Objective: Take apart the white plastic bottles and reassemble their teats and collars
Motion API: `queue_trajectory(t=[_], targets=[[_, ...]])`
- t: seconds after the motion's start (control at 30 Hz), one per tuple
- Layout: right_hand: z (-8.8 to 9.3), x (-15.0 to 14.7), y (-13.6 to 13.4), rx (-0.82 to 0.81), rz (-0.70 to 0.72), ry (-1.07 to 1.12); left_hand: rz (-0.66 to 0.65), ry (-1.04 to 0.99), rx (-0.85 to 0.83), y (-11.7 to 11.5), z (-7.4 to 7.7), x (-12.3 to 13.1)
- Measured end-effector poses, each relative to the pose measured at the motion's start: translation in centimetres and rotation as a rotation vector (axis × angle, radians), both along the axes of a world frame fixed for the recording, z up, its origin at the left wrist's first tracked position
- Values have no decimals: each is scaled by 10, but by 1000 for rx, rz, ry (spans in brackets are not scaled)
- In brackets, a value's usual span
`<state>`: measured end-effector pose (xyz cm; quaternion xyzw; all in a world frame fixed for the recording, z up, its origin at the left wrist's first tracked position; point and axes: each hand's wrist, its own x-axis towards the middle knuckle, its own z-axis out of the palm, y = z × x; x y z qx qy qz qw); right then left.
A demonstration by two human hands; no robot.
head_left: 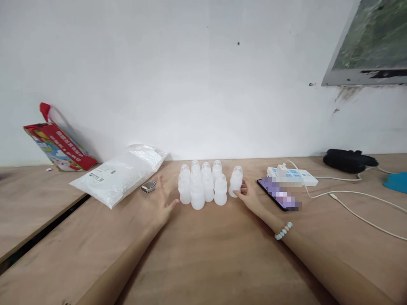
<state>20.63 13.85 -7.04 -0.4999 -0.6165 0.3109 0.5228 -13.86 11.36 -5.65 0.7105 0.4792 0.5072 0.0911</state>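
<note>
Several small white plastic bottles [203, 186] stand clustered on the wooden table [203, 254] near the wall. One more white bottle [235, 181] stands just right of the cluster, and my right hand [249, 197] has its fingers round its lower part. A bead bracelet [283, 231] is on that wrist. My left hand [162, 201] lies flat on the table left of the cluster with fingers spread, its thumb close to the nearest bottle, holding nothing.
A clear plastic bag of white material [121, 173] lies at left, with a metal ring-like object [148, 187] beside it. A red printed bag [59, 144] leans on the wall. A phone [280, 195], power strip [292, 174], white cables, a black object [348, 160] sit right.
</note>
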Motion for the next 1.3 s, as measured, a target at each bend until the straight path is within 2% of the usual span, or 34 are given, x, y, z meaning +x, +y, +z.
queue_trajectory(t=[0.1, 0.17, 0.23, 0.3, 0.33, 0.43, 0.53, 0.57, 0.6, 0.67, 0.73, 0.8, 0.87, 1.0, 1.13, 1.2, 1.3], targets=[[6, 15, -31, -16, -127, -59, 105, 37, 227, -26, 1, 5], [8, 13, -57, -35, -139, -93, 5, 122, 295, -49, 0, 23], [9, 0, -85, -80, -47, -143, -155, 226, 283, -73, -2, 51], [12, -19, -108, -76, 108, -176, -344, 312, 128, -93, -3, 83], [15, -27, -117, -47, 179, -213, -397, 282, 43, -99, -3, 97], [35, -38, -127, 48, 362, -397, -441, 61, -214, -105, 0, 126], [70, -24, -119, 14, 528, -587, -437, -27, -440, -101, 3, 130], [82, -18, -116, -24, 490, -573, -432, -35, -485, -99, 3, 128], [92, -14, -114, -13, 370, -531, -432, -43, -516, -98, 3, 126], [104, -15, -114, 80, 177, -521, -455, -82, -549, -97, 3, 123], [105, -28, -119, 164, 143, -637, -517, -189, -564, -94, 1, 124], [98, -49, -124, 199, 171, -786, -588, -307, -572, -90, -2, 128], [90, -68, -126, 230, 114, -851, -633, -394, -574, -86, -6, 132], [86, -80, -125, 140, 94, -763, -678, -481, -618, -90, -3, 134], [98, -73, -132, 25, 266, -503, -846, -518, -786, -104, 20, 127], [108, -72, -141, -19, 345, -316, -999, -492, -916, -107, 34, 126], [129, -67, -154, -25, 423, -88, -1402, -472, -1183, -105, 50, 129]])
